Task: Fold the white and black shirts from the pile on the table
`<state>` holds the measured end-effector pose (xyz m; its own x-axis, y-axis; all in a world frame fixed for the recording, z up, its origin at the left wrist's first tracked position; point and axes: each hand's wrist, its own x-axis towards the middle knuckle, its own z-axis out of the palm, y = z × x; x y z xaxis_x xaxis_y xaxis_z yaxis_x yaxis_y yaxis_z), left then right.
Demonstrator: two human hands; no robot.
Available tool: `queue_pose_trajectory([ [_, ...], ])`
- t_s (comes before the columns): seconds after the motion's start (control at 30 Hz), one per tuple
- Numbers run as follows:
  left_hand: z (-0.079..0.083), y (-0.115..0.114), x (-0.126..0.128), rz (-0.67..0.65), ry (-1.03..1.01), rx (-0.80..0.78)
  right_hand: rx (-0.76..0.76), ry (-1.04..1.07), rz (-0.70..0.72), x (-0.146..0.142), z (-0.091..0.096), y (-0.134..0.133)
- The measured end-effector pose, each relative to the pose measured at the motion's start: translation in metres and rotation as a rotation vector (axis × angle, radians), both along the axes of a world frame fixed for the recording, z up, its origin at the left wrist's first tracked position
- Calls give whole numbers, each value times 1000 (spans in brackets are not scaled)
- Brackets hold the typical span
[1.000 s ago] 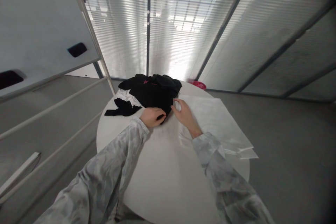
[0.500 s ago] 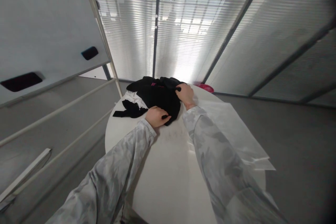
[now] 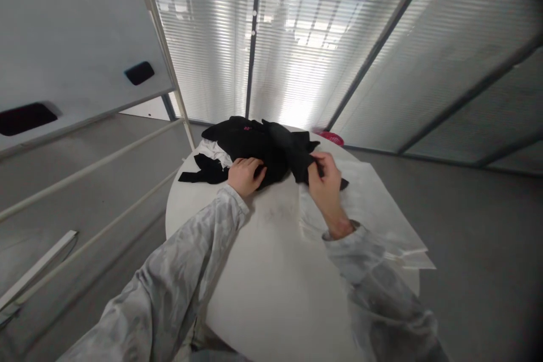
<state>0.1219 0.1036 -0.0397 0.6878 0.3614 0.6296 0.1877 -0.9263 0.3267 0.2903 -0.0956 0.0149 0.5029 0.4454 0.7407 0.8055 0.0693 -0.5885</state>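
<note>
The left arm (image 3: 169, 288), in a pale mottled sleeve, runs from the lower left corner up toward the middle of the frame, nearly straight. The left hand (image 3: 245, 175) lies palm down just left of centre, knuckles up, fingers curled in. The right arm (image 3: 382, 305) comes in from the lower right, bent, with the bare right wrist (image 3: 339, 229) showing past the cuff. The right hand (image 3: 324, 181) is raised right of centre, its back toward the camera, thumb and fingers pinched together

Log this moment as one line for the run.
left hand: pressing on black garment | right hand: pinching its edge, over plastic bags | surface: round white table
</note>
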Motion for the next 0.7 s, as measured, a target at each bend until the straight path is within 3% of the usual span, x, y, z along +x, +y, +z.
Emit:
queue_pose_trajectory([
  [0.17, 9, -25, -2, -477, -72, 49, -307, -165, 232, -36, -20, -39],
  [0.27, 3, -29, 4, -524, 18, 66, -395, -191, 303, -33, -29, -50],
  [0.33, -2, -27, 8, -549, 77, 101, -431, -200, 215, -20, -31, -57],
  [0.43, -5, -26, 11, -572, 93, 106, -483, -220, -103, 7, -34, -67],
  [0.53, -2, -28, 7, -513, 28, 58, -643, -233, -350, 28, -46, -75],
  [0.63, 3, -29, 0, -522, 9, 39, -782, -206, -376, 39, -56, -80],
  [0.7, 5, -29, -3, -593, 16, 37, -796, -184, -335, 41, -57, -80],
])
